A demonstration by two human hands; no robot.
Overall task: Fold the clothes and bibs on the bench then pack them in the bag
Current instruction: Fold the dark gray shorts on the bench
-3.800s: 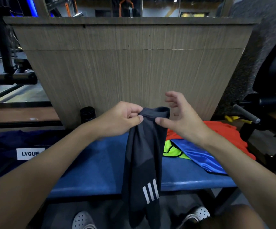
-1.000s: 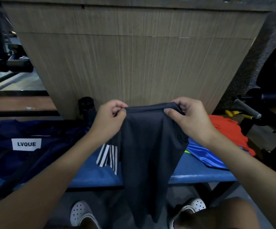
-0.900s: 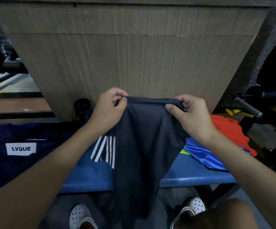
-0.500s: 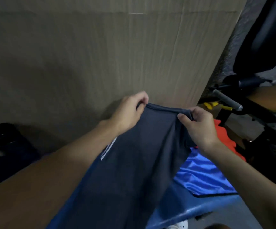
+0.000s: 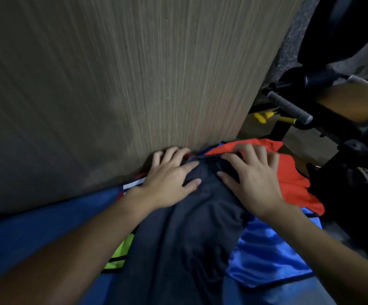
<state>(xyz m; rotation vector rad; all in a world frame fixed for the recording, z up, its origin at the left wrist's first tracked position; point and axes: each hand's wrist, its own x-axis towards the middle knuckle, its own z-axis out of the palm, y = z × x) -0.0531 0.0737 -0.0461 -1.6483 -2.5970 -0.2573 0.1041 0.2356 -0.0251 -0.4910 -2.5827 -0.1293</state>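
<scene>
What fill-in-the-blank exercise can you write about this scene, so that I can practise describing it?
1. The number of hands pressing flat on the dark garment, counting the left hand and the right hand, is ____.
2. The shiny bib lying to the right of the dark garment is ____ in colour.
3. The far bib, which the fingers of the right hand reach, is ____ in colour.

Missing words: two; blue; orange.

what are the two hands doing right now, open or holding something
left hand: open, fingers spread, pressing down on the dark garment.
right hand: open, fingers spread, pressing on the same garment.
</scene>
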